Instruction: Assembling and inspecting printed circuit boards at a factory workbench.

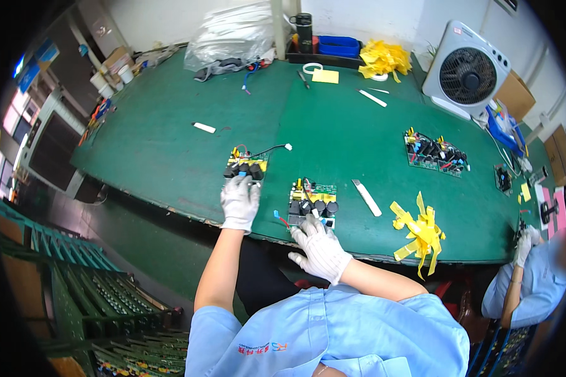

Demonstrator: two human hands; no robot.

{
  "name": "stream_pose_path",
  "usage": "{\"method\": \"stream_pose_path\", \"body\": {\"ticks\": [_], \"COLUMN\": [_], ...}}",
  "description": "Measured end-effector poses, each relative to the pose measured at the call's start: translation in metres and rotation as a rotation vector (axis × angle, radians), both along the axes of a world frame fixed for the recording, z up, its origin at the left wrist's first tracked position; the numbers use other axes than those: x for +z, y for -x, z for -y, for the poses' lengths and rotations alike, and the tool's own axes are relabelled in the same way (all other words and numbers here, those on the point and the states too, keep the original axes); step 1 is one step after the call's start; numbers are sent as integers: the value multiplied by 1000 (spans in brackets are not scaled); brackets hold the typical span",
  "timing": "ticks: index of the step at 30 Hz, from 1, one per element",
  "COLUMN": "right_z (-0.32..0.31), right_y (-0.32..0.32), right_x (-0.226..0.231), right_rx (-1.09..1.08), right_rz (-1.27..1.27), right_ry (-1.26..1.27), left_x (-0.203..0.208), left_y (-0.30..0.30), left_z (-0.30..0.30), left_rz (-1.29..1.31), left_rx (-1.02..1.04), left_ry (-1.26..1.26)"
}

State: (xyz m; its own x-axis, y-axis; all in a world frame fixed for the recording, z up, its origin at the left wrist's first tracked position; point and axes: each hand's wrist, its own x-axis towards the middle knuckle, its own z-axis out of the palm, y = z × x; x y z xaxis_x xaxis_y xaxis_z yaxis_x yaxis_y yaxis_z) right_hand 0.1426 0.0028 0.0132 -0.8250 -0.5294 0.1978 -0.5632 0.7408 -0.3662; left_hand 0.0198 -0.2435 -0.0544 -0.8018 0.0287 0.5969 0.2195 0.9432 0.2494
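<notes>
Both my hands wear white knitted gloves. My left hand (239,204) is closed at the near edge of a circuit board (256,164) with black capacitors, yellow tape and a dark cable ending in a white connector. Its fingertips are partly hidden among the components. Just to the right lies a second circuit board (319,190), fitted with similar parts and a red wire with a blue terminal. On this board's near edge rest the fingers of my right hand (322,251), spread, with the thumb held apart. Both boards lie close to the table's front edge.
A white-handled cutter (366,198) and yellow tape strips (420,234) lie right of the boards. Several more boards (435,154) sit farther right. A grey fan (468,72) and a black tray (333,61) stand at the back. At the right edge, a co-worker's gloved hand (522,248) works.
</notes>
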Motion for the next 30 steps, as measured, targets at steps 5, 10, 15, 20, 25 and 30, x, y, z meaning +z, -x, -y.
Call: {"method": "stream_pose_path", "body": {"ticks": [5, 10, 15, 20, 25, 30], "right_z": [-32, -83, -116, -112, -105, -120], "right_y": [-13, 20, 54, 78, 81, 62], "right_x": [7, 8, -13, -53, -48, -53], "right_rx": [97, -293, -629, -654, -669, -576], "right_rz": [72, -227, -187, -187, -97, -58], "right_ry": [365, 277, -104, -172, -146, -9], "left_x": [-1, 45, 61, 56, 41, 64], "left_y": [4, -18, -36, -41, -23, -41], "left_z": [8, -49, -107, -146, -140, -133], "left_rz": [-31, -107, 86, 156, 416, 348], "left_rx": [24, -222, -514, -519, -800, -929], "left_ry": [-215, -306, -352, -18, -123, -8]}}
